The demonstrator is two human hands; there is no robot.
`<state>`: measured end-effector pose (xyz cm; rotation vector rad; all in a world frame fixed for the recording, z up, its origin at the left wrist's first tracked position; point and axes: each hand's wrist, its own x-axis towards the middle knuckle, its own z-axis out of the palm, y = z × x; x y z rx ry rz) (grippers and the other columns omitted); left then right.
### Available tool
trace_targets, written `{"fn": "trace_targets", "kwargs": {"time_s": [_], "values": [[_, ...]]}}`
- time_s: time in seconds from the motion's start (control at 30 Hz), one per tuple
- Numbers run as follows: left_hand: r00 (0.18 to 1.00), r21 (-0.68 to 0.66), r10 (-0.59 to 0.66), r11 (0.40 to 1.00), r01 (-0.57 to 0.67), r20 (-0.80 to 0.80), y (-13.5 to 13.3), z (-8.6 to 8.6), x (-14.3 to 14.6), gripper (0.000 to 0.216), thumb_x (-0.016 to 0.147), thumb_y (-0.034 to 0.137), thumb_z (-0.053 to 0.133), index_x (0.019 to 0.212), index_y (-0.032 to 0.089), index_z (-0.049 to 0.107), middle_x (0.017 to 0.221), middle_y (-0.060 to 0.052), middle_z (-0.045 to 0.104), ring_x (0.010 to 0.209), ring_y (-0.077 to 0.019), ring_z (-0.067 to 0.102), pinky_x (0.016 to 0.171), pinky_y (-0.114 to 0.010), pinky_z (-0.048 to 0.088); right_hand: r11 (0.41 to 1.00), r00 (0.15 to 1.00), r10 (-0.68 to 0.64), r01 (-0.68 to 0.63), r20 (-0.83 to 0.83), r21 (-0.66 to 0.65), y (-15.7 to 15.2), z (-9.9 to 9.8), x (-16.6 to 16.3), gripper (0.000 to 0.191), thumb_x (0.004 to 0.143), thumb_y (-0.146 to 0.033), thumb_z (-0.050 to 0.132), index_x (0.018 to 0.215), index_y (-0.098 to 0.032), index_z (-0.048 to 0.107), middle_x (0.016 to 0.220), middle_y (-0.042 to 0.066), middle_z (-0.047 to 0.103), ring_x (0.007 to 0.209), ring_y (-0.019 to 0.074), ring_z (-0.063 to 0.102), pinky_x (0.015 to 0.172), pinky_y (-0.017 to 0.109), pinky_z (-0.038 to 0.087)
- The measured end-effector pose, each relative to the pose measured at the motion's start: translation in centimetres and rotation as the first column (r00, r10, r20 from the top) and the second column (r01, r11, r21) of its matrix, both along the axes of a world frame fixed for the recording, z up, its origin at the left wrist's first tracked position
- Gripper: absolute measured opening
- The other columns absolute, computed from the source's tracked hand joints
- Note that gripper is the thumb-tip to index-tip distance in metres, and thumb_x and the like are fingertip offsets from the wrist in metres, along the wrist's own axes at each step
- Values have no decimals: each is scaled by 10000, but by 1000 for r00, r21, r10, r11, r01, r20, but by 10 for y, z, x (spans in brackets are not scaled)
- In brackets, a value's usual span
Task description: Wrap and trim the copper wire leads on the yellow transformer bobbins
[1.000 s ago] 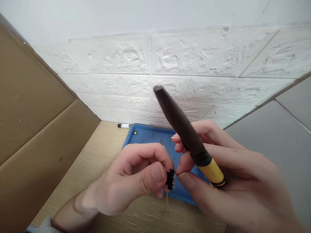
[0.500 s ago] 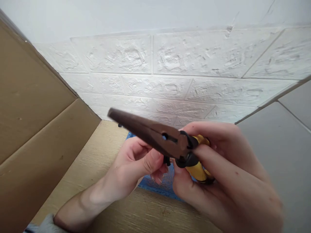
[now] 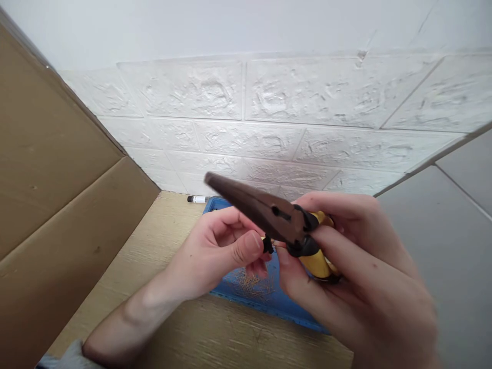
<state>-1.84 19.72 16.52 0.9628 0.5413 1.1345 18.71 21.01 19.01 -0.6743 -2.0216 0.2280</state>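
Observation:
My left hand (image 3: 221, 256) pinches a small black part (image 3: 268, 245) between thumb and fingers; its exact kind is too small to make out. In my right hand (image 3: 361, 261) are long-nose pliers (image 3: 265, 210) with yellow and black handles, jaws closed and pointing up and left. The right thumb and a finger come close to the black part, where a thin reddish piece seems to stick out toward them. Below both hands lies a blue tray (image 3: 269, 313), partly covered by them, holding a heap of thin copper-coloured pieces (image 3: 251, 284).
A small tube with a black cap (image 3: 198, 199) lies behind the tray on the wooden tabletop (image 3: 161, 241). Cardboard (image 3: 69, 169) stands along the left. A white brick-patterned wall (image 3: 269, 97) closes off the back, with a pale grey panel (image 3: 446, 230) at right.
The pliers and the black part have shifted a little to the right. More of the tray, the copper-coloured pieces and the capped tube now shows.

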Motion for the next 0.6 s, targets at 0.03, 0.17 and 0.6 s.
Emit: {"fn": "trace_targets", "kwargs": {"time_s": [0.03, 0.17, 0.6], "values": [[999, 5, -19, 1000, 19, -28, 0, 1, -3, 272, 988, 397, 985, 969, 178, 825, 824, -14, 784, 701, -114, 738, 673, -181, 617, 1000, 1000, 11, -11, -6, -9, 0, 1, 0, 286, 999, -29, 703, 1052, -274, 566, 1258, 40, 718, 998, 119, 821, 886, 209, 736], [983, 34, -29, 999, 36, -183, -4, 7, -13, 198, 972, 339, 993, 984, 208, 845, 810, -12, 810, 723, -148, 733, 711, -237, 625, 998, 999, 45, -45, 10, -41, 1, 4, 2, 293, 960, 19, 657, 1034, -259, 599, 1214, 47, 693, 890, 97, 804, 798, 196, 732], [948, 161, 77, 987, -27, -309, -11, 22, -14, 194, 973, 399, 991, 942, 224, 915, 906, -30, 873, 825, -176, 753, 766, -256, 634, 992, 996, 94, -93, 3, -90, -2, 5, 5, 302, 914, 29, 661, 978, -266, 652, 1239, 38, 750, 886, 135, 805, 709, 246, 720]]}}
